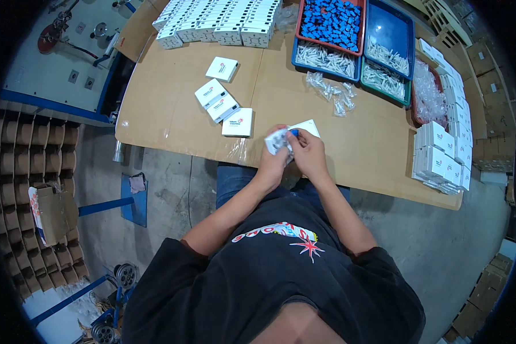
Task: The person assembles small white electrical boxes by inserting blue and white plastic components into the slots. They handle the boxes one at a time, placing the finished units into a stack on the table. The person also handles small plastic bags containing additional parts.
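Note:
Both hands meet over the near edge of the brown table (172, 109). My left hand (274, 157) grips a small clear plastic packet (276, 140) holding white parts. My right hand (308, 152) pinches a small blue piece (293, 132) against that packet. A small white box (308, 126) lies open on the table just behind the hands.
Three closed white boxes (223, 106) lie left of the hands, one more (222, 68) farther back. Rows of white boxes (218, 20) line the far edge and a stack (441, 157) stands at right. Trays hold blue pieces (331, 22) and white parts (384, 74). Loose packets (331, 92) lie mid-table.

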`<state>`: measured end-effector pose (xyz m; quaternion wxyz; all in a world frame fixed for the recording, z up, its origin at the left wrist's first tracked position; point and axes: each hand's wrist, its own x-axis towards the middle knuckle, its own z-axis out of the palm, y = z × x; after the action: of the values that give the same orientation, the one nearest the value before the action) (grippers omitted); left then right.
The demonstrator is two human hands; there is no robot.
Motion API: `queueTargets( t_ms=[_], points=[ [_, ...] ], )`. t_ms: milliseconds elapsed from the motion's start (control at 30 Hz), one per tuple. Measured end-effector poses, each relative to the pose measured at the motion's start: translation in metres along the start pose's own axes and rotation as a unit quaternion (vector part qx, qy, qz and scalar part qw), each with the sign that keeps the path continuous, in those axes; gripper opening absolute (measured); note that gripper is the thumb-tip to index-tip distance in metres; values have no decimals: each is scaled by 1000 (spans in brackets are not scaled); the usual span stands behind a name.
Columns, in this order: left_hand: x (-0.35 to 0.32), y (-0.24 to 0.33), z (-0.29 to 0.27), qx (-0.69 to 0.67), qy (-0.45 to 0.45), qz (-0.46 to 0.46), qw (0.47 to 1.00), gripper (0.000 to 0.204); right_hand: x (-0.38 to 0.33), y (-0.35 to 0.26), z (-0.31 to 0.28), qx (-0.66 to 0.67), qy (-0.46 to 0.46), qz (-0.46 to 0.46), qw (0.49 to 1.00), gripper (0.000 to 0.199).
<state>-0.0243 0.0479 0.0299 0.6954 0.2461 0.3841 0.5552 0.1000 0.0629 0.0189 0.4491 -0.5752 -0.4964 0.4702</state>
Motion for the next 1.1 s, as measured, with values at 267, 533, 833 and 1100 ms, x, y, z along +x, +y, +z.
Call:
queueTargets(
  t_ms=[267, 533, 833, 1100],
  points=[
    [-1, 3, -7, 51, -26, -1, 998, 63, 14, -12, -69, -12, -139, 104, 985, 25],
    [12, -4, -21, 107, -30, -9, 994, 65, 144, -56, -121, -89, -27, -15, 996, 37],
    [16, -11, -39, 16, -3, -25, 1000, 52, 117, -35, -67, -102, -76, -67, 990, 26],
    [13, -4, -32, 2, -22, 6, 1000, 54, -10, -12, -23, -148, -88, -48, 984, 25]
  ],
)
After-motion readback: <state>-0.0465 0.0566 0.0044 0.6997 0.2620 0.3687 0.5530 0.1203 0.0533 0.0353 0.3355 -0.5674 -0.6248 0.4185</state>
